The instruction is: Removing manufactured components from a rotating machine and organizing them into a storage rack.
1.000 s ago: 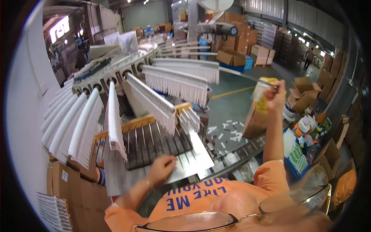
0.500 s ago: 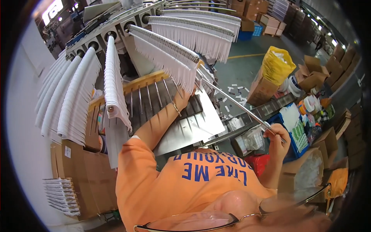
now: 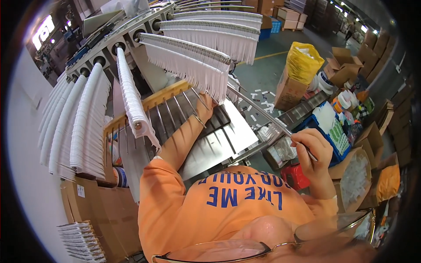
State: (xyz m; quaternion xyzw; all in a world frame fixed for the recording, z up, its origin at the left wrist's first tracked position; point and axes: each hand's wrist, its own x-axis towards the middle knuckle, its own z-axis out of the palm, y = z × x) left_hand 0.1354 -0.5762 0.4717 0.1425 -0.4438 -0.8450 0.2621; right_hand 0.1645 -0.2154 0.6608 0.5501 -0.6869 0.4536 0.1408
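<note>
White strips hang in dense rows from metal rods fanned around a machine point(image 3: 107, 49). My left hand point(image 3: 205, 108) reaches under the nearest row of hanging white strips point(image 3: 193, 65), beside its outer end. Those strips hide most of its fingers, so its grip does not show. A long thin metal rod point(image 3: 265, 115) slants from the outer end of that row down to my right hand point(image 3: 315, 151). The fingers of my right hand are closed round the rod's near end. Beneath my left forearm lies a shiny metal plate point(image 3: 237, 127).
A wooden rack with metal pins point(image 3: 151, 101) stands left of my left forearm. Another strip-laden rod point(image 3: 127, 90) hangs close over it. On my right are a blue crate point(image 3: 341, 153), cardboard boxes point(image 3: 351, 177) and a yellow bag point(image 3: 303, 63). White pieces litter the floor.
The view has shifted, and the surroundings sit farther left on the right side. My right hand appears larger and slightly higher, still round the rod. My left hand stays by the strips.
</note>
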